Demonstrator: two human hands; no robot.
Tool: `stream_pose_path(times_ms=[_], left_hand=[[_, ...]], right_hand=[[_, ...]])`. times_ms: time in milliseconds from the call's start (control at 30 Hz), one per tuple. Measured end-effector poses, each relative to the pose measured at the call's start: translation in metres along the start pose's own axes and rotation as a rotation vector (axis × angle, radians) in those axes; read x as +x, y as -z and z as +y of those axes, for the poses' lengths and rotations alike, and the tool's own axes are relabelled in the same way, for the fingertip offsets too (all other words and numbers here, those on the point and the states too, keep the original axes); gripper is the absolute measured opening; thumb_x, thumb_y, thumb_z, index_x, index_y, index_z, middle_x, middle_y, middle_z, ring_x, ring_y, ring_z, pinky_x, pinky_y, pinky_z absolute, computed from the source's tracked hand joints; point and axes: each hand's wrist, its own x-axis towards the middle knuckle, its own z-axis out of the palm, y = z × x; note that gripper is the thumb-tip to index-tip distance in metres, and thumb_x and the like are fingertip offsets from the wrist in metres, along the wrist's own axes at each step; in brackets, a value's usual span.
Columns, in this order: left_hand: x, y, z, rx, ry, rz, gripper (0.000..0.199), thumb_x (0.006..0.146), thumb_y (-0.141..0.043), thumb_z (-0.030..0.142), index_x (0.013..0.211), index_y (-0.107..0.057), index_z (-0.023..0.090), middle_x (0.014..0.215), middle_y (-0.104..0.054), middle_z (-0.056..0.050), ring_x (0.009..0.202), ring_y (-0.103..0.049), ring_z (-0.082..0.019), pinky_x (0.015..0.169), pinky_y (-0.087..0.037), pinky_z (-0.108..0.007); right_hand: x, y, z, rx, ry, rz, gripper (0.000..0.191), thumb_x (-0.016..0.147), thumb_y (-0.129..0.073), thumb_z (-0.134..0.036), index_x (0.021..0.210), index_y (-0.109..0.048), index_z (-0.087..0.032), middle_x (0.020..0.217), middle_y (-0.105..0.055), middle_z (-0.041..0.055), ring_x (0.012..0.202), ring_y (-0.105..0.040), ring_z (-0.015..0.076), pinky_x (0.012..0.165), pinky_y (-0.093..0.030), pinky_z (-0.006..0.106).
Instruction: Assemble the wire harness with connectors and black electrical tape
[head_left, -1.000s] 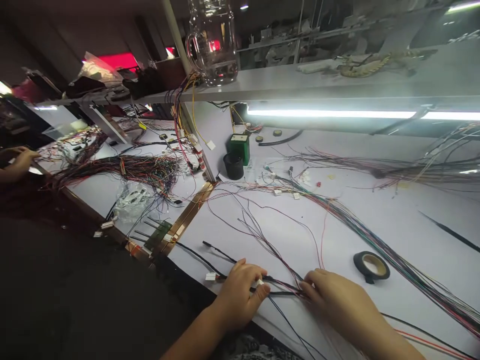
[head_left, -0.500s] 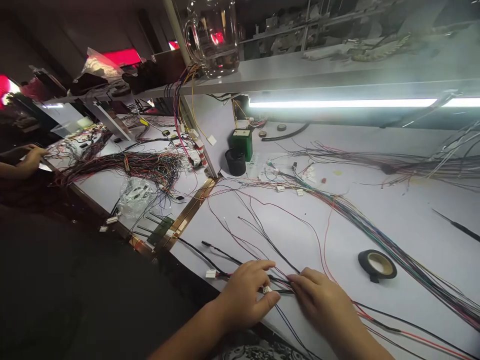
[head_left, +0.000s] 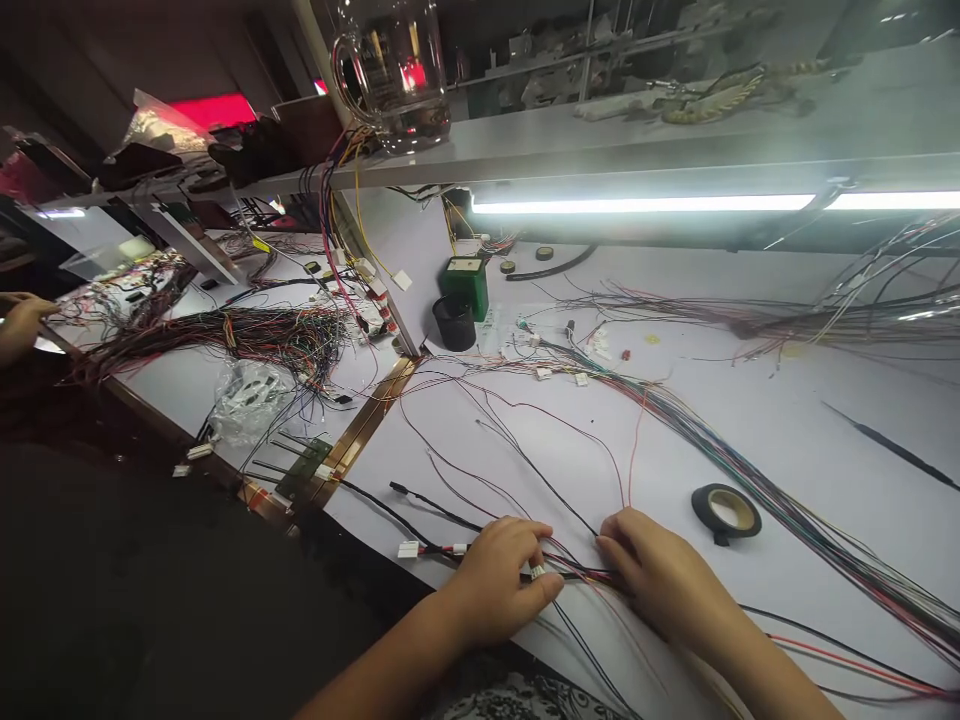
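Observation:
Near the table's front edge, my left hand [head_left: 504,580] is curled around a small white connector [head_left: 537,572], with dark wires running under its fingers. To its right, my right hand [head_left: 651,562] is closed on a bundle of thin wires [head_left: 581,572]; its fingertips are partly hidden. Left of my left hand lie a white connector [head_left: 408,550] and a black plug [head_left: 399,488] on dark cables. A roll of black tape [head_left: 726,512] lies right of my right hand. Blue wires hang down between my hands.
A long wire bundle [head_left: 720,455] crosses the right side. A black cup [head_left: 454,322] and green box [head_left: 466,285] stand at the back, under a shelf with a glass jug [head_left: 397,80]. A thin dark tool [head_left: 892,445] lies far right. Another person's hand [head_left: 24,320] is far left.
My right hand has moved slightly right, away from my left hand, and more wire shows between them. The view has shifted a little, moving the surroundings left in the picture.

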Motion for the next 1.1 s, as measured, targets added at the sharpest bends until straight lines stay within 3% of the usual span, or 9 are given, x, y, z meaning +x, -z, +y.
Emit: stream_pose_path(times_ms=[133, 267, 433, 500, 600, 700, 867, 933, 1100], left_hand=[[0.005, -0.001, 0.003, -0.254, 0.113, 0.025, 0.014, 0.077, -0.064, 0.026, 0.073, -0.052, 0.019, 0.121, -0.062, -0.009, 0.108, -0.055, -0.023, 0.090, -0.040, -0.036], [0.020, -0.007, 0.008, -0.750, 0.342, -0.057, 0.010, 0.072, -0.057, 0.018, 0.080, -0.051, 0.017, 0.101, -0.065, -0.007, 0.060, -0.056, -0.010, 0.054, -0.039, -0.025], [0.043, -0.011, 0.020, -1.044, 0.608, 0.029, 0.069, 0.068, -0.057, 0.016, 0.132, -0.032, 0.021, 0.077, -0.053, 0.005, 0.038, -0.041, -0.004, 0.039, -0.018, -0.022], [0.051, -0.011, 0.024, -1.108, 0.635, 0.009, 0.066, 0.072, -0.059, 0.022, 0.133, -0.033, 0.021, 0.073, -0.050, 0.007, 0.037, -0.036, -0.003, 0.040, -0.016, -0.021], [0.057, -0.014, 0.024, -1.094, 0.609, -0.102, 0.036, 0.078, -0.060, 0.040, 0.104, -0.053, 0.016, 0.063, -0.047, 0.007, 0.036, -0.028, -0.001, 0.041, -0.012, -0.021], [0.052, -0.015, 0.026, -0.876, 0.540, -0.258, 0.046, 0.083, -0.050, 0.059, 0.079, -0.059, 0.015, 0.054, -0.047, 0.005, 0.036, -0.030, -0.004, 0.039, -0.015, -0.022], [0.023, 0.001, 0.034, -0.688, 0.227, -0.600, 0.038, 0.080, -0.062, 0.053, 0.089, -0.072, 0.017, 0.057, -0.044, 0.004, 0.049, -0.036, -0.007, 0.046, -0.026, -0.021], [0.016, 0.011, 0.031, -0.835, 0.168, -0.444, 0.035, 0.079, -0.065, 0.050, 0.090, -0.072, 0.018, 0.056, -0.042, 0.004, 0.047, -0.033, -0.006, 0.044, -0.023, -0.021], [0.011, 0.028, 0.014, -1.235, 0.233, 0.328, 0.033, 0.086, -0.058, 0.047, 0.098, -0.063, 0.018, 0.059, -0.037, 0.008, 0.038, -0.025, -0.001, 0.040, -0.019, -0.019]], right_hand=[[-0.005, -0.002, 0.011, 0.155, -0.022, 0.040, 0.022, 0.089, -0.042, -0.040, 0.079, -0.053, -0.024, 0.077, -0.062, 0.0004, 0.073, -0.056, 0.0183, 0.067, -0.042, 0.030], [-0.009, -0.006, 0.013, 0.251, 0.012, 0.096, 0.026, 0.090, -0.039, -0.042, 0.080, -0.054, -0.024, 0.076, -0.062, 0.0002, 0.071, -0.056, 0.0177, 0.067, -0.043, 0.029], [-0.013, -0.013, 0.019, 0.297, 0.031, 0.134, 0.026, 0.090, -0.038, -0.043, 0.083, -0.053, -0.024, 0.070, -0.062, -0.0004, 0.066, -0.056, 0.0176, 0.062, -0.043, 0.028], [-0.013, -0.017, 0.021, 0.316, 0.039, 0.126, 0.025, 0.090, -0.039, -0.044, 0.085, -0.053, -0.024, 0.070, -0.063, -0.0008, 0.065, -0.057, 0.0173, 0.060, -0.043, 0.027], [-0.011, -0.022, 0.022, 0.309, -0.013, 0.196, 0.028, 0.089, -0.039, -0.047, 0.092, -0.055, -0.025, 0.065, -0.063, -0.0022, 0.060, -0.058, 0.0179, 0.059, -0.043, 0.029], [-0.006, -0.024, 0.020, 0.264, -0.036, 0.237, 0.035, 0.089, -0.037, -0.051, 0.103, -0.058, -0.027, 0.081, -0.070, 0.0005, 0.072, -0.064, 0.0207, 0.065, -0.046, 0.031], [-0.001, -0.017, 0.014, 0.217, -0.087, 0.198, 0.038, 0.092, -0.031, -0.052, 0.102, -0.059, -0.028, 0.098, -0.071, 0.0020, 0.087, -0.065, 0.0233, 0.074, -0.047, 0.034], [-0.001, -0.014, 0.011, 0.212, -0.097, 0.198, 0.037, 0.092, -0.032, -0.052, 0.099, -0.060, -0.028, 0.090, -0.071, 0.0020, 0.083, -0.064, 0.0238, 0.072, -0.047, 0.035], [-0.006, -0.010, 0.005, 0.303, -0.083, 0.233, 0.034, 0.086, -0.045, -0.050, 0.104, -0.062, -0.027, 0.082, -0.069, 0.0012, 0.075, -0.064, 0.0217, 0.068, -0.048, 0.033]])
